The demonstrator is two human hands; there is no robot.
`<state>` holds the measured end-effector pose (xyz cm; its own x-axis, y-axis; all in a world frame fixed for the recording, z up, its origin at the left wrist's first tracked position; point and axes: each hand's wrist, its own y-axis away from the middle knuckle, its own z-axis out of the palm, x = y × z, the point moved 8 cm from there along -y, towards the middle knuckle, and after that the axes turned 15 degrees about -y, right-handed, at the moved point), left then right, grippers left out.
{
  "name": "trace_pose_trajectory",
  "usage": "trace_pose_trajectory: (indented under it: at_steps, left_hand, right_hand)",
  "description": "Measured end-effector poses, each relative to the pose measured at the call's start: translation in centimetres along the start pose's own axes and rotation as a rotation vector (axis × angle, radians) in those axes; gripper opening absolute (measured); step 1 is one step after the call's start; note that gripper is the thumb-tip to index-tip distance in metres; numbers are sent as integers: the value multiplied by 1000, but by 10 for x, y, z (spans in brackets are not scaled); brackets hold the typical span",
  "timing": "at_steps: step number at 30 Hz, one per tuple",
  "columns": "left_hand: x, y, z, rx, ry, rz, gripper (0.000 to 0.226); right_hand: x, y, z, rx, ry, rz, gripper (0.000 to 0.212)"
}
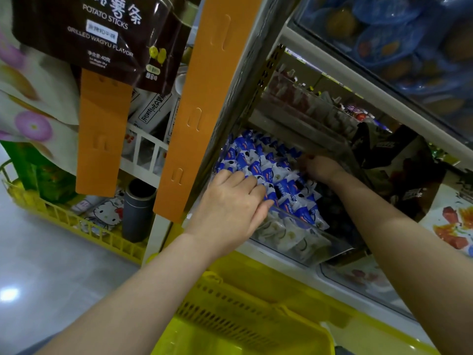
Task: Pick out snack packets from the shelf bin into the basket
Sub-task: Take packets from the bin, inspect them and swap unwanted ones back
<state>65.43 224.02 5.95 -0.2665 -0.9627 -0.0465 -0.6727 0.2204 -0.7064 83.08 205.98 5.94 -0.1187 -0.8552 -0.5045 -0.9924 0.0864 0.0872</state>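
A clear plastic shelf bin (330, 248) holds a heap of small blue-and-white snack packets (258, 160). My left hand (234, 203) lies palm down on the near part of the heap, fingers spread over the packets. My right hand (321, 167) reaches deeper into the bin, its fingers curled down among the packets; whether it grips one is hidden. The yellow slotted basket (245, 319) sits directly below my arms, at the bottom of the view.
Orange hanging strips (197, 98) and a brown potato-sticks bag (102, 34) hang at left. Another yellow basket (84, 224) with a grey cylinder stands on the floor at left. Dark packets (399, 160) fill the neighbouring bin; blue-wrapped snacks (399, 39) sit on the shelf above.
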Motion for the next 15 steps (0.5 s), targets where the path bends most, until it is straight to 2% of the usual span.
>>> trace_pose_trajectory:
  at_steps: [2, 5, 8, 15]
  left_hand:
    - [0, 0, 0, -6, -1, 1, 38]
    - [0, 0, 0, -24, -1, 4, 38]
    - [-1, 0, 0, -40, 10, 5, 40]
    - [-1, -1, -1, -109, 38, -4, 41]
  right_hand:
    - [5, 2, -7, 53, 51, 22, 32]
    - [15, 4, 1, -20, 127, 101, 37]
    - [18, 5, 10, -55, 76, 144, 38]
    - [13, 13, -3, 90, 2, 105, 28]
